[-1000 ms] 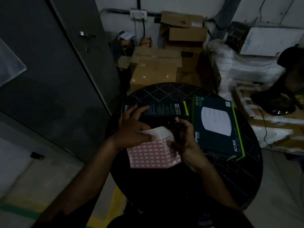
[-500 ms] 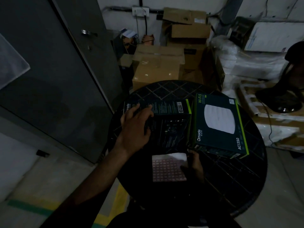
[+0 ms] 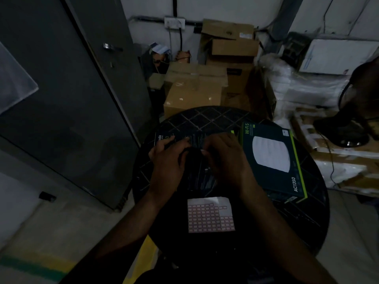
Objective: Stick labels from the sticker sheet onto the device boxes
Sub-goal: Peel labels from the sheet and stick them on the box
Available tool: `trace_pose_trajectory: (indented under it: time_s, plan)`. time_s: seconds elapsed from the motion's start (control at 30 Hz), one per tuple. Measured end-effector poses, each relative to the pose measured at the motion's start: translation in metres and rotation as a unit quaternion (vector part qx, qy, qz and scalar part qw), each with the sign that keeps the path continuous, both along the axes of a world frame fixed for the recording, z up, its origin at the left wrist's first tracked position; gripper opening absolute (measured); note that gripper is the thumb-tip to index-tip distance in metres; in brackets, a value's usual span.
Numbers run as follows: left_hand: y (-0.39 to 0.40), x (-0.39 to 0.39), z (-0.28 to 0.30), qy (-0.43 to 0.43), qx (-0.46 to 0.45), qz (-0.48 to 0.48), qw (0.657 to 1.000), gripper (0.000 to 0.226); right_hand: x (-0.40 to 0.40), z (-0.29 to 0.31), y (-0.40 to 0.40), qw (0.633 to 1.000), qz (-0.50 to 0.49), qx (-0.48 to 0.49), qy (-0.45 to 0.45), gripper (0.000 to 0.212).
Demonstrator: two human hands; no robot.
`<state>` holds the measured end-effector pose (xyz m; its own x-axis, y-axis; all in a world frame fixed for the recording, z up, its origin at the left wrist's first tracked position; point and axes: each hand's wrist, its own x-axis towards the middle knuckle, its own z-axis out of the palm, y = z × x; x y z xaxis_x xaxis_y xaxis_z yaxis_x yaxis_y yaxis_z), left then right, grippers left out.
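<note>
Both hands are laid on a dark box [image 3: 194,140], the left hand [image 3: 168,160] with fingers spread flat, the right hand [image 3: 225,158] with fingertips pressed down; any label beneath cannot be made out. The sticker sheet [image 3: 210,215] is seen lying between the wrists, a second box [image 3: 272,158] just beside the right hand.

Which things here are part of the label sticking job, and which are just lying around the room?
Part of the job:
- sticker sheet, flat on the round table
- dark device box under both hands
- second device box, marked AC1350
- left hand and right hand

Just lying about:
- cardboard cartons
- wrapped white bundles
- black fan
- grey door
</note>
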<state>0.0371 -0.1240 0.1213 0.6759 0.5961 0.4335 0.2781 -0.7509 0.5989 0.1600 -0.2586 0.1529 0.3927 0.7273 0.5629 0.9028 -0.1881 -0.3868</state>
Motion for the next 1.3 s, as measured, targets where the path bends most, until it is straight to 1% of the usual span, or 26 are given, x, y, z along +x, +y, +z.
trace_pose_trajectory:
  time_s: [0.03, 0.1, 0.17, 0.27, 0.37, 0.53, 0.63, 0.73, 0.83, 0.9, 0.93, 1.0, 1.03, 1.07, 1.17, 1.23, 1.3]
  plan:
    - [0.000, 0.000, -0.001, -0.004, -0.002, 0.003, 1.000, 0.025, 0.009, 0.001, 0.009, 0.999, 0.020, -0.043, -0.016, 0.004]
    - [0.002, 0.001, -0.003, -0.013, -0.006, 0.008, 1.000, 0.026, 0.022, 0.002, 0.022, 0.990, 0.056, -0.129, -0.011, 0.001]
    - [0.002, 0.002, -0.005, -0.033, -0.014, 0.013, 0.999, 0.026, 0.026, 0.005, 0.029, 0.980, 0.073, -0.182, -0.024, 0.005]
    - [0.000, 0.003, -0.005, -0.057, -0.021, 0.018, 0.998, 0.033, 0.024, 0.012, 0.034, 0.972, 0.080, -0.209, -0.075, 0.006]
    - [0.001, 0.004, -0.005, -0.047, -0.032, 0.023, 0.998, 0.040, 0.025, 0.013, 0.040, 0.962, 0.072, -0.239, -0.113, 0.010]
    - [-0.003, 0.006, 0.000, -0.053, -0.016, 0.027, 0.998, 0.036, 0.024, 0.016, 0.045, 0.953, 0.048, -0.268, -0.136, 0.012]
    - [-0.006, 0.009, 0.000, -0.077, -0.014, 0.047, 0.996, 0.036, 0.020, 0.019, 0.045, 0.957, 0.034, -0.250, -0.144, 0.013]
    - [-0.005, 0.014, -0.003, -0.071, -0.018, 0.059, 0.996, 0.038, 0.018, 0.020, 0.044, 0.961, 0.015, -0.242, -0.131, 0.015]
    - [-0.002, 0.016, -0.006, -0.053, -0.019, 0.061, 0.997, 0.028, 0.021, 0.021, 0.044, 0.970, 0.037, -0.214, -0.112, 0.008]
    - [0.000, 0.017, -0.007, -0.056, -0.016, 0.063, 0.996, 0.023, 0.025, 0.018, 0.042, 0.978, 0.057, -0.177, -0.095, 0.011]
    - [0.000, 0.018, -0.006, -0.054, -0.013, 0.064, 0.996, 0.022, 0.026, 0.017, 0.040, 0.985, 0.053, -0.152, -0.064, 0.015]
    - [-0.001, 0.018, -0.004, -0.048, -0.010, 0.065, 0.997, 0.018, 0.027, 0.017, 0.034, 0.996, 0.006, -0.089, 0.030, 0.031]
    - [-0.001, 0.018, -0.004, -0.049, -0.009, 0.064, 0.997, 0.017, 0.029, 0.017, 0.031, 0.996, -0.005, -0.060, 0.068, 0.035]
    - [-0.001, 0.018, -0.004, -0.053, -0.010, 0.063, 0.997, 0.017, 0.030, 0.016, 0.027, 0.996, -0.001, -0.045, 0.081, 0.032]
    - [-0.001, 0.017, -0.005, -0.058, -0.008, 0.065, 0.996, 0.019, 0.029, 0.010, 0.021, 0.996, 0.057, -0.066, 0.028, 0.013]
    - [-0.001, 0.017, -0.008, -0.057, -0.007, 0.063, 0.996, 0.023, 0.024, 0.005, 0.019, 0.994, 0.066, -0.083, 0.013, 0.011]
    - [0.000, 0.017, -0.010, -0.060, -0.012, 0.062, 0.996, 0.024, 0.020, 0.001, 0.022, 0.996, 0.046, -0.071, 0.001, 0.012]
